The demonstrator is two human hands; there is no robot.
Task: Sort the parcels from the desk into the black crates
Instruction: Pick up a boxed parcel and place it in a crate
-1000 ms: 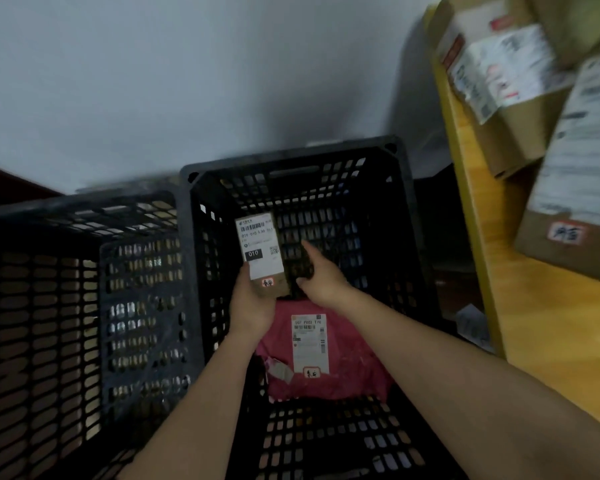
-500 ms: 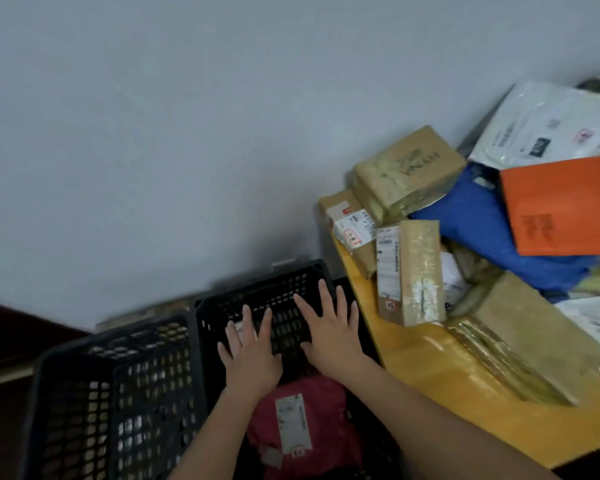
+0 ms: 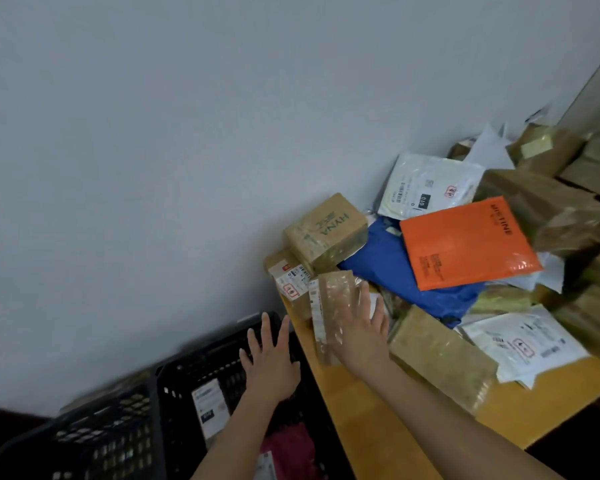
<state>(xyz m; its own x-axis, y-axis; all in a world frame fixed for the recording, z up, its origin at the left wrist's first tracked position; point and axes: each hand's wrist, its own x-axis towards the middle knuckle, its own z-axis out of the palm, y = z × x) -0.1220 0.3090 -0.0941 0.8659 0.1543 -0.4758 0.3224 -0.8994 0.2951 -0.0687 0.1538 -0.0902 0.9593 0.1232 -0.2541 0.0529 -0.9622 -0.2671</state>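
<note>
Two black crates stand on the floor at lower left: the nearer crate (image 3: 168, 420) by the desk holds a small brown box with a white label (image 3: 210, 408) and a red mailer (image 3: 293, 452). My left hand (image 3: 271, 362) hovers above that crate, fingers spread, holding nothing. My right hand (image 3: 361, 332) reaches over the wooden desk (image 3: 368, 431) with fingers spread, against an upright taped brown parcel (image 3: 329, 306). I cannot tell if it touches. Parcels pile on the desk: a HYNA box (image 3: 326, 232), an orange mailer (image 3: 465, 242), a blue bag (image 3: 388, 268).
The second black crate (image 3: 84, 441) sits left of the first. A long brown box (image 3: 440, 358) and white mailers (image 3: 426, 185) (image 3: 523, 344) lie right of my right hand. More brown boxes (image 3: 534, 199) stack at far right. A grey wall is behind.
The small labelled box left my hands and now lies in the nearer crate. My view swung up and right. My right hand moved from the crate to the desk parcels.
</note>
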